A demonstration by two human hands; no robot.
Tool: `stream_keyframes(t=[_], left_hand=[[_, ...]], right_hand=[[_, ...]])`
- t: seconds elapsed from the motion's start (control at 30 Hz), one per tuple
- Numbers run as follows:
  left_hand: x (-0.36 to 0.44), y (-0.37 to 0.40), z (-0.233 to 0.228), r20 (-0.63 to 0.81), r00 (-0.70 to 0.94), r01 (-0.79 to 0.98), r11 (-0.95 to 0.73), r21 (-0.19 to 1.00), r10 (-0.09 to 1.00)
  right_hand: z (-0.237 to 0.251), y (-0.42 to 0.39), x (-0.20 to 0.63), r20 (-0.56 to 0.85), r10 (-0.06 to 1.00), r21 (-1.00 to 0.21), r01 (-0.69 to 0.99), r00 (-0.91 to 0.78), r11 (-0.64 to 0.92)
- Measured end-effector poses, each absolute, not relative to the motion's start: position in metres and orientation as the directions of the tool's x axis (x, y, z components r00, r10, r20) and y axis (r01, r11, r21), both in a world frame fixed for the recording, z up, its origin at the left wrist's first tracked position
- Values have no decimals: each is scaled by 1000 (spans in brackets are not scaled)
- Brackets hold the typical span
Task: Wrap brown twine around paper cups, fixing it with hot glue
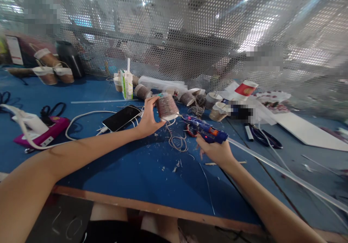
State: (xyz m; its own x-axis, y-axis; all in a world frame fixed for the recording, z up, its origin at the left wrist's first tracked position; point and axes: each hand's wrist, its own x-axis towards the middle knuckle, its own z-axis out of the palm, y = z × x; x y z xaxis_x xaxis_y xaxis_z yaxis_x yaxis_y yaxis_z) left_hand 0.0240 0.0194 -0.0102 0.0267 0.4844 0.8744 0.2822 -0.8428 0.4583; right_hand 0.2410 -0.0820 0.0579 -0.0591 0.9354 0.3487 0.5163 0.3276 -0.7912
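Holding tight, the left hand pinches a small paper cup wrapped round and round in brown string, with the thumb on one side and the fingers on the other. It keeps the cup up in the air, tipped on its side, just above the blue table top. The right hand is closed around the handle of a blue plastic glue gun. The gun's tip points at the bottom edge of the cup and sits very near it; I cannot tell if they touch. A long clear glue stick pokes out of the back of the gun, away from the cup.

Most of the cup's side looks covered in string already, so the wrapping seems nearly done. A loose end of pale string hangs down from the cup and curls on the table right under it (that bit does not look stuck down yet). Gluing that end is what seems to be left.

Left of the cup lies a black phone on a white cable. Behind the cup stands a green and white drink carton. More string-wrapped cups lie in a row beside the carton. Far left of the cup sits a pink box.
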Motion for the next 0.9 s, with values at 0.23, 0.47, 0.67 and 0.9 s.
stream_keyframes(t=[0.23,0.47,0.67,0.9], left_hand=[[25,21,-12,875,27,236,-854,464,483],[25,22,-15,867,29,183,-856,484,497],[24,23,-15,873,22,201,-858,473,487],[22,21,-14,871,67,188,-864,467,486]], right_hand=[[58,-80,243,332,943,-799,531,0,282],[48,-71,255,351,936,-710,652,2,264],[61,-54,275,421,895,-453,821,-145,346],[75,-39,305,148,930,-77,933,-338,351]])
